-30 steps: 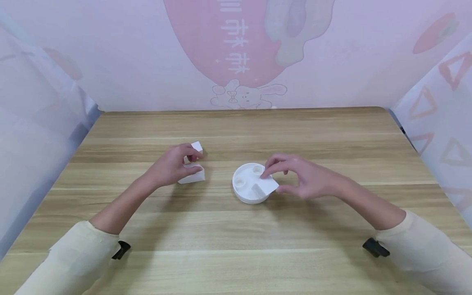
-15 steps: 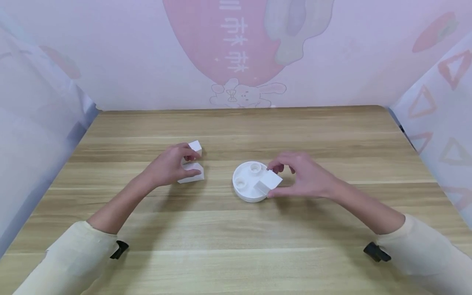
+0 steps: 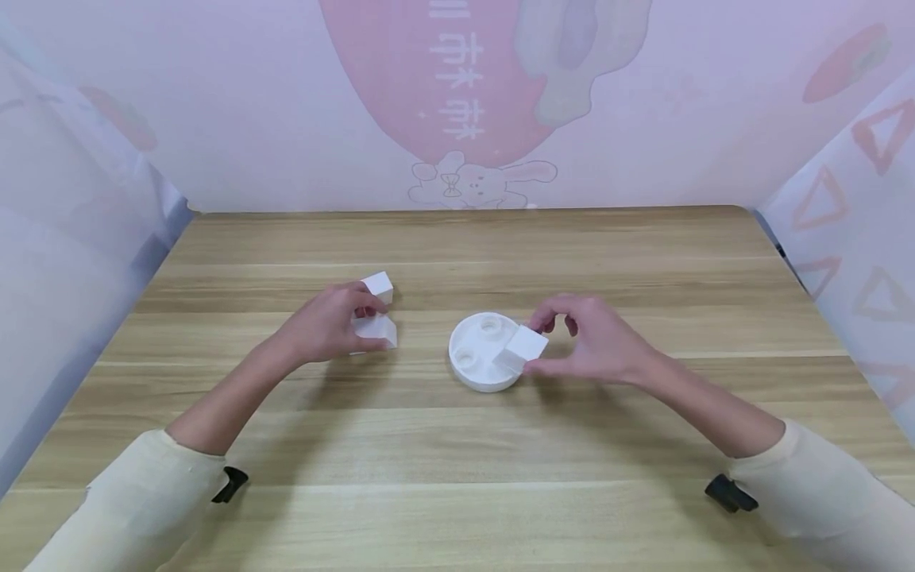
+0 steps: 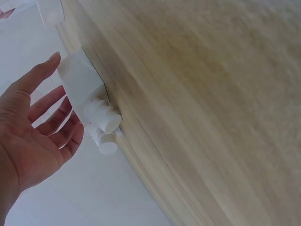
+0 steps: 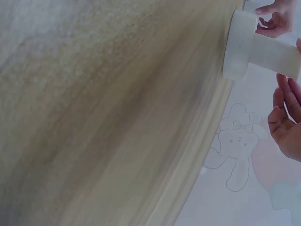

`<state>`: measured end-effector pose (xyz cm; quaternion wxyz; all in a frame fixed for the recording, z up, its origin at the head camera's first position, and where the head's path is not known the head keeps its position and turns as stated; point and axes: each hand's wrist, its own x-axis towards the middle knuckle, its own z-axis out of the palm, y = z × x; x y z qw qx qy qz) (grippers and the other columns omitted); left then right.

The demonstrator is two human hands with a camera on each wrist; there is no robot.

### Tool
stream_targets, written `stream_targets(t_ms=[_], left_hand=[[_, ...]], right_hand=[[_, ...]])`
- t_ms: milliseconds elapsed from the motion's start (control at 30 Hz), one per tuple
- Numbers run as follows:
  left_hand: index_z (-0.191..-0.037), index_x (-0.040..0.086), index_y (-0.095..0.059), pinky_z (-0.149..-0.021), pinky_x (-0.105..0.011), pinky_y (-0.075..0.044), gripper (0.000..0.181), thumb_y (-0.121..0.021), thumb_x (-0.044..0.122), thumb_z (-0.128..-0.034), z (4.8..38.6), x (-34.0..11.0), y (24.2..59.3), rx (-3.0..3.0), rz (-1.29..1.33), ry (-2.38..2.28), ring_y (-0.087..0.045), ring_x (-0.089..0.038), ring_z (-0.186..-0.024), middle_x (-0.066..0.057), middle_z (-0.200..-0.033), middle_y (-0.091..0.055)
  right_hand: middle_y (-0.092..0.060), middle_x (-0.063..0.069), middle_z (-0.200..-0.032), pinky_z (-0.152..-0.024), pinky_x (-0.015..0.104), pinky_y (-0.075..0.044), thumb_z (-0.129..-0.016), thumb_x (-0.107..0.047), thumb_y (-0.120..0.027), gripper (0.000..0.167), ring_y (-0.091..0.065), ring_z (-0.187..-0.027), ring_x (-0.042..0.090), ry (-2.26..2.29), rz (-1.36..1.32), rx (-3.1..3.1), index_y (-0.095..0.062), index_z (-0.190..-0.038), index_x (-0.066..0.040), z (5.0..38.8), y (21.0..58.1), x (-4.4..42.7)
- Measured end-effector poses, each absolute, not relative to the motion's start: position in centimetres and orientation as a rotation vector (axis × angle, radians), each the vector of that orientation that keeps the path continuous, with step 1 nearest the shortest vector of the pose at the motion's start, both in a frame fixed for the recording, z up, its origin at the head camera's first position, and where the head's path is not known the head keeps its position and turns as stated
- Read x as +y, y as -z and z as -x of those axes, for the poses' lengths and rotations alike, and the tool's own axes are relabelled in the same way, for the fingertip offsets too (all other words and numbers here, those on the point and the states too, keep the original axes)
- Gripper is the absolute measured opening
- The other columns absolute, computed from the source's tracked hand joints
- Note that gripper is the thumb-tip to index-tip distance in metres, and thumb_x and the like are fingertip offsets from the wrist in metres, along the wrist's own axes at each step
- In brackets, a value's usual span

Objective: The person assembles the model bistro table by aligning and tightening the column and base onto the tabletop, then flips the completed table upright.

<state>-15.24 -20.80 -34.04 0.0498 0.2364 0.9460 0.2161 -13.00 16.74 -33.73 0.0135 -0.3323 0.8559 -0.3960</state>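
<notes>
In the head view, my right hand (image 3: 596, 342) holds a white square-sided block (image 3: 526, 343) between thumb and fingers. This block stands on a white round base (image 3: 465, 373) that has two ring-shaped sockets showing on top. My left hand (image 3: 336, 322) hovers at a second white block (image 3: 382, 330) lying on the table, its fingers loosely bent and spread around it. The left wrist view shows threaded round ends (image 4: 104, 115) on the blocks there; whether the thumb touches is hard to tell. Just beyond the left fingers lies another white block (image 3: 380, 286), partly hidden.
A wooden table (image 3: 457, 453) carries everything. A pale printed backdrop (image 3: 286, 119) rises behind the table's far edge, with similar panels on both sides. Black clips (image 3: 731, 492) hang at the sleeve ends.
The right fingers have shifted round the block on the base, which has turned slightly. My left thumb has come down lower along the near side of the block beside it.
</notes>
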Motion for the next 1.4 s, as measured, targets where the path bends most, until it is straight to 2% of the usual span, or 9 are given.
stream_targets(t_ms=[233, 333, 567, 800, 967, 1167, 1267, 1400], left_hand=[[-0.11, -0.001, -0.076, -0.077, -0.041, -0.053, 0.04, -0.092, 0.013, -0.0764, 15.2, -20.8, 33.9, 2.872, -0.739, -0.609, -0.065, -0.026, -0.086, -0.012, -0.098, -0.069], [-0.109, -0.001, -0.076, -0.076, -0.041, -0.053, 0.039, -0.092, 0.011, -0.0762, 15.3, -20.8, 33.9, 2.878, -0.78, -0.593, -0.063, -0.026, -0.084, -0.013, -0.099, -0.07], [-0.111, -0.004, -0.076, -0.077, -0.04, -0.052, 0.036, -0.088, 0.005, -0.0788, 15.5, -20.7, 33.8, 2.871, -0.793, -0.635, -0.061, -0.027, -0.085, -0.015, -0.102, -0.069], [-0.114, -0.004, -0.076, -0.078, -0.042, -0.052, 0.037, -0.087, 0.002, -0.0795, 15.4, -20.5, 32.9, 2.868, -0.794, -0.883, -0.063, -0.028, -0.089, -0.015, -0.103, -0.071], [-0.111, 0.0, -0.077, -0.077, -0.04, -0.054, 0.035, -0.089, 0.002, -0.0783, 15.0, -19.8, 32.0, 2.836, -0.821, -1.116, -0.065, -0.024, -0.089, -0.01, -0.1, -0.072], [-0.115, 0.0, -0.075, -0.081, -0.029, -0.057, 0.039, -0.089, 0.0, -0.0781, 14.2, -18.4, 30.9, 2.646, -0.72, -1.421, -0.068, -0.025, -0.092, -0.01, -0.104, -0.073], [-0.117, -0.001, -0.075, -0.083, -0.025, -0.055, 0.04, -0.087, -0.002, -0.0796, 13.7, -17.7, 30.5, 2.516, -0.664, -1.551, -0.068, -0.025, -0.095, -0.011, -0.106, -0.073], [-0.118, -0.001, -0.075, -0.08, -0.027, -0.054, 0.04, -0.085, -0.005, -0.0799, 13.4, -16.9, 30.6, 2.404, -0.64, -1.644, -0.066, -0.028, -0.097, -0.008, -0.104, -0.074]], right_hand=[[-0.071, -0.006, -0.088, -0.065, 0.031, -0.045, -0.072, -0.011, -0.093, 0.032, -0.06, -0.083, 0.015, 1.285, 1.048, 2.671, -0.078, -0.1, -0.011, 13.3, 34.0, 17.1], [-0.071, -0.006, -0.088, -0.064, 0.03, -0.046, -0.072, -0.01, -0.092, 0.032, -0.06, -0.083, 0.015, 1.308, 1.046, 2.665, -0.079, -0.102, -0.011, 13.4, 34.0, 17.1], [-0.069, -0.003, -0.085, -0.067, 0.033, -0.049, -0.071, -0.008, -0.093, 0.033, -0.061, -0.084, 0.03, 1.365, 0.989, 2.621, -0.08, -0.101, -0.01, 13.9, 34.2, 17.1], [-0.069, 0.01, -0.085, -0.068, 0.033, -0.049, -0.071, -0.008, -0.094, 0.031, -0.061, -0.086, 0.033, 1.375, 0.94, 2.595, -0.081, -0.1, -0.009, 14.2, 34.1, 17.2], [-0.07, 0.007, -0.085, -0.069, 0.033, -0.049, -0.071, -0.009, -0.094, 0.031, -0.061, -0.086, 0.033, 1.368, 0.92, 2.595, -0.081, -0.1, -0.008, 14.2, 34.0, 17.1], [-0.07, 0.001, -0.085, -0.068, 0.035, -0.049, -0.071, -0.01, -0.094, 0.031, -0.062, -0.086, 0.033, 1.363, 0.929, 2.597, -0.082, -0.099, -0.009, 14.3, 34.0, 17.1], [-0.07, 0.001, -0.085, -0.068, 0.034, -0.049, -0.071, -0.01, -0.094, 0.03, -0.062, -0.086, 0.032, 1.364, 0.929, 2.595, -0.082, -0.099, -0.009, 14.3, 34.0, 17.1], [-0.07, 0.005, -0.085, -0.068, 0.035, -0.048, -0.072, -0.01, -0.094, 0.03, -0.062, -0.086, 0.033, 1.366, 0.927, 2.594, -0.082, -0.099, -0.009, 14.2, 33.9, 17.2]])
